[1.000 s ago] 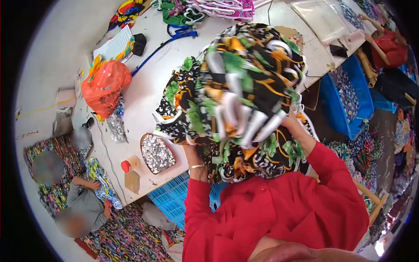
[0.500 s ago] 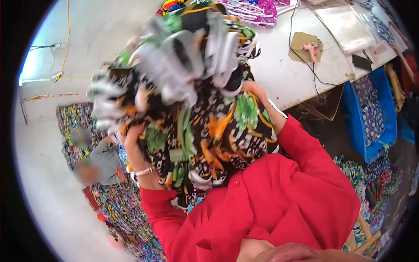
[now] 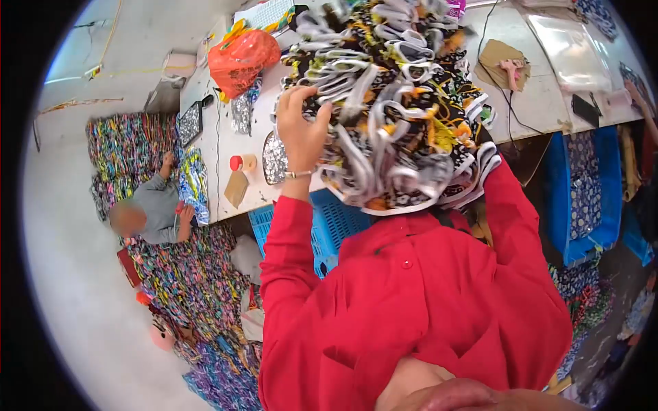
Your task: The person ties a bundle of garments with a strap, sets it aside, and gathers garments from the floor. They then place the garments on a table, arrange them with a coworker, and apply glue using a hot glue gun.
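A tray [image 3: 268,181] of silvery pieces sits by the worktop's [image 3: 546,109] near edge; a blue tub [image 3: 561,205] past its right end holds patterned fabric [image 3: 583,195]. Beyond the left edge, a person [image 3: 156,205] sits by colorful piles. The ruffled floral bundle [image 3: 439,127] lies against the left hand [image 3: 303,130], fingers parted; the right's grip is hidden.

Left hand [image 3: 301,131] raised, thumb apart from curved fingers; right arm [image 3: 517,212] forward, its hand hidden.
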Tool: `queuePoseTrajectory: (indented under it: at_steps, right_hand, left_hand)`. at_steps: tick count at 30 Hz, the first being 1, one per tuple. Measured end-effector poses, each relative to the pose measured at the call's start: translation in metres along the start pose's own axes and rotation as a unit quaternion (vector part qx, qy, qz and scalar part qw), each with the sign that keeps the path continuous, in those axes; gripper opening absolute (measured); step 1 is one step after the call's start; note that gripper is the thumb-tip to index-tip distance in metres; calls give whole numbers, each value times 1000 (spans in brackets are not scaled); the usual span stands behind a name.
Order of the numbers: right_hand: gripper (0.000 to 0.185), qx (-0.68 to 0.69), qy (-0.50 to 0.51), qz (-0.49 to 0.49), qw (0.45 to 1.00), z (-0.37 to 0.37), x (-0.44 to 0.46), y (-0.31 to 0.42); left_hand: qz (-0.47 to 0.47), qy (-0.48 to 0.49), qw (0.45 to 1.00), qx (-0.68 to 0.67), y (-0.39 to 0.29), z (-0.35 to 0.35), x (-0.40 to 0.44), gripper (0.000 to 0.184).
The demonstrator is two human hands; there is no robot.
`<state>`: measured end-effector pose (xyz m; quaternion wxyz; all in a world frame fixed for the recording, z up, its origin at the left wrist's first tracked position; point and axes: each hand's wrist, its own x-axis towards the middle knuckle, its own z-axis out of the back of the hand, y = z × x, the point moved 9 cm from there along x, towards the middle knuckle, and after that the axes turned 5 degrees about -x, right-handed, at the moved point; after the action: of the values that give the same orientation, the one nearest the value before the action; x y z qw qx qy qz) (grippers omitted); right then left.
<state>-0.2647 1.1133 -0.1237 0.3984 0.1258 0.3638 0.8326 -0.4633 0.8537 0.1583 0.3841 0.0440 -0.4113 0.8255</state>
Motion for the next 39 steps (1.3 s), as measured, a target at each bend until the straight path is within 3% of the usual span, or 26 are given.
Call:
queuePoseTrajectory:
  at_steps: [3, 4, 8, 10, 12, 13, 15, 16, 17, 18, 19, 21, 23, 27, 29, 30, 31, 32, 33, 35, 38, 39]
  right_hand:
    - [34, 16, -60, 45, 997, 25, -12, 18]
    - [33, 21, -77, 62, 995, 32, -13, 24]
    - [31, 42, -146, 124, 981, 66, 19, 46]
    - [30, 43, -156, 148, 976, 77, 19, 66]
    - [29, 159, -180, 118, 963, 116, 14, 121]
    - [29, 154, -176, 124, 964, 126, 9, 149]
    - [34, 113, -41, 218, 969, 110, -3, 215]
    - [34, 109, -38, 221, 968, 99, -4, 232]
    - [33, -10, -45, 377, 925, 84, -21, 272]
    - [32, -126, -50, 517, 845, 66, -40, 295]
    - [32, -129, -48, 517, 845, 54, -22, 286]
    - [30, -211, -90, 329, 916, 33, 77, 236]
    - [30, -189, -131, 117, 966, 54, 145, 200]
    - [34, -264, -177, 56, 947, 86, 148, 204]
    - [39, -239, -310, 291, 873, 110, 102, 255]
    - [44, -210, -281, 368, 861, 107, 85, 272]
    - [49, -178, -248, 441, 844, 102, 62, 290]
    - [52, -171, -161, 480, 845, 85, 42, 310]
    - [56, -163, -71, 513, 840, 63, 21, 328]
    - [57, -200, 11, 566, 800, 19, -8, 352]
    - [47, -241, 75, 554, 793, -40, 21, 355]
    - [37, -203, 44, 493, 845, -37, 57, 348]
  left_hand:
    - [-126, 39, 982, 135, 12, -18, -9, 35]
    - [-121, 35, 983, 133, 22, -20, -22, 35]
    - [-58, 46, 991, 109, 57, -33, -68, 32]
    - [5, 25, 999, 28, 76, -22, -82, 29]
    - [39, 8, 999, -18, 82, -15, -90, 28]
    - [80, 31, 995, -48, 83, -17, -91, 26]
    - [161, 78, 978, -109, 85, -24, -99, 23]
    - [164, 74, 977, -112, 86, -25, -106, 23]
    - [109, 93, 988, -63, 79, -30, -113, 20]
    - [54, 112, 992, -14, 71, -37, -121, 17]
    - [-2, 133, 991, 36, 60, -44, -129, 14]
    - [39, 152, 987, -35, 55, -50, -148, 12]
    - [78, 173, 976, -106, 64, -51, -147, 9]
    - [166, 163, 929, -288, 79, -25, -131, 10]
    - [196, 121, 915, -330, 88, -2, -115, 13]
    - [199, 119, 914, -333, 89, 3, -105, 13]
    - [150, 30, 953, -260, 90, 27, -88, 13]
    - [99, -58, 977, -182, 89, 49, -76, 13]
    - [104, -58, 976, -183, 97, 48, -66, 13]
    - [80, -140, 979, -124, 109, 59, -47, 13]
    - [99, -109, 976, -159, 122, 36, -34, 12]
    - [107, -95, 974, -177, 125, 29, -32, 12]
